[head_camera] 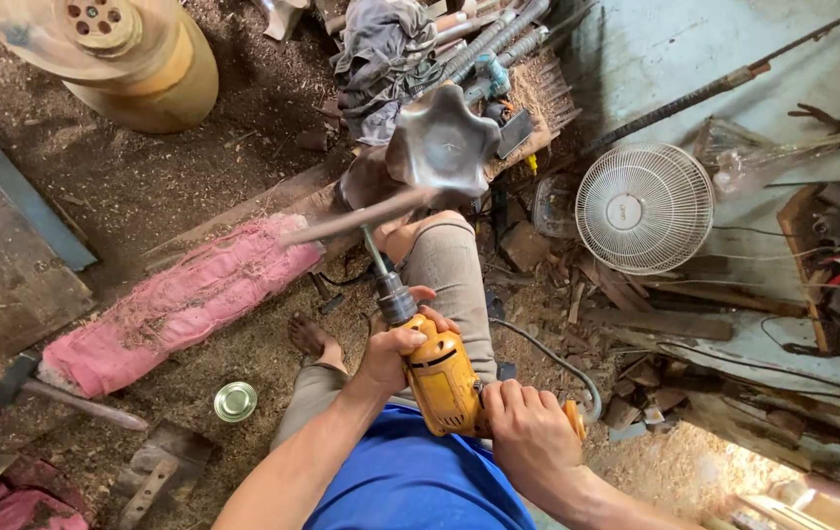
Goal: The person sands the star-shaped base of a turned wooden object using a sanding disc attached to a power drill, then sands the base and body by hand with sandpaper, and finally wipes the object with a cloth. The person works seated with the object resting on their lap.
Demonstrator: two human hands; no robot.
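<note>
An orange electric drill (443,378) is held in front of my lap. My left hand (395,345) wraps the front of its body just behind the chuck. My right hand (528,429) grips the rear handle. A long bit (374,250) runs up from the chuck into a dark, wavy-edged wooden bowl (443,144) that rests on a wooden piece near my raised knee (445,245). The bowl and a stick beside it look blurred by motion. The drill's grey cord (557,361) curls off to the right.
A pink sawdust-covered cushion (180,304) lies to the left, with a hammer (57,393) and a small round tin lid (236,401) near it. A white fan (645,207) stands at right. A large tan wooden vessel (135,59) is at top left. Sawdust and wood scraps cover the floor.
</note>
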